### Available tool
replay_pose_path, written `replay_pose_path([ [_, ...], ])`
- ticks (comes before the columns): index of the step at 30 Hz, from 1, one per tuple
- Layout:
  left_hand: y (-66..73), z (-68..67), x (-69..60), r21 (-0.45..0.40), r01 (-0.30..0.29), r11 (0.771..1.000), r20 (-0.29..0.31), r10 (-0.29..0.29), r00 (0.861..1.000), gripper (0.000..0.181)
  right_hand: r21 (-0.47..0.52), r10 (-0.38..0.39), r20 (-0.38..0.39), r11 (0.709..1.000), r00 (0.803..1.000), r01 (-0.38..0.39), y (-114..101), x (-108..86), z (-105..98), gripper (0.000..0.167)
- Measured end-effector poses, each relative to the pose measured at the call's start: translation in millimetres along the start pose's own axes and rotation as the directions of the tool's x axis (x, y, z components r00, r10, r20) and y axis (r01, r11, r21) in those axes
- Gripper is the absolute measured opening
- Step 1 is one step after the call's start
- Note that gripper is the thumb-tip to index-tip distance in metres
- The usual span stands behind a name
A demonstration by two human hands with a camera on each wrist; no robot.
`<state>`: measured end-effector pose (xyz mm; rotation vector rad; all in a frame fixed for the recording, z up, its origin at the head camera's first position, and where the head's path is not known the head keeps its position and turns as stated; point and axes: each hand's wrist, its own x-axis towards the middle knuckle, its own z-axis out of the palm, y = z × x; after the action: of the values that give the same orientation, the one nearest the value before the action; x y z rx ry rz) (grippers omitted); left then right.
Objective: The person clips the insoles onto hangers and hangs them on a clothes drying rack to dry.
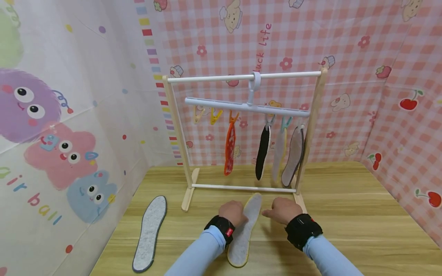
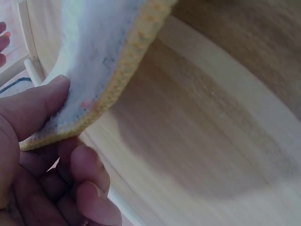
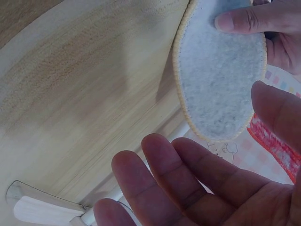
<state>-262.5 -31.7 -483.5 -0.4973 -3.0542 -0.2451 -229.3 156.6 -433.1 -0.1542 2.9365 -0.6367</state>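
Note:
A grey felt insole with yellow stitched edging point(image 1: 244, 237) is tilted up off the wooden table, its far end raised toward the rack. My left hand point(image 1: 233, 213) pinches its side edge, thumb on the felt face and fingers underneath, as the left wrist view shows. Just right of the raised end is my right hand point(image 1: 284, 211); in the right wrist view its fingers point(image 3: 155, 165) are spread and apart from the insole. Another grey insole with dark edging point(image 1: 150, 234) lies flat on the table at the left.
Behind the hands stands a wooden rack point(image 1: 178, 134) with a white hanger point(image 1: 221, 104). From its clips hang a red insole point(image 1: 229, 149), a black one point(image 1: 263, 153), a yellow-edged one point(image 1: 279, 155) and a grey one point(image 1: 292, 157). Two yellowish clips point(image 1: 216, 116) hold nothing.

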Motion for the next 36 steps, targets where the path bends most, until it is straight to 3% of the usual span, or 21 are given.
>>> replay_pose_path([
  [7,-4.8,-6.3,-2.8,-0.056,-0.026,0.998,-0.003,0.026,1.000,0.030,-0.005,0.002,0.003,1.000,1.000,-0.002,-1.8,-1.5,-1.6,0.049],
  [21,-19.9,-17.2,-2.8,-0.141,-0.130,0.981,-0.134,0.111,0.985,0.036,0.004,-0.019,-0.005,1.000,1.000,0.019,-2.9,-2.3,-3.3,0.049],
  [29,-21.1,-27.9,-1.7,-0.196,-0.090,0.977,-0.120,0.068,0.990,0.039,0.002,-0.010,-0.002,1.000,1.000,0.010,-3.9,-3.6,-3.7,0.046],
  [36,-23.1,-35.7,-4.4,-0.195,-0.090,0.977,-0.172,0.056,0.983,0.038,0.001,-0.017,-0.003,1.000,1.000,0.017,-5.3,-4.4,-5.6,0.048],
])
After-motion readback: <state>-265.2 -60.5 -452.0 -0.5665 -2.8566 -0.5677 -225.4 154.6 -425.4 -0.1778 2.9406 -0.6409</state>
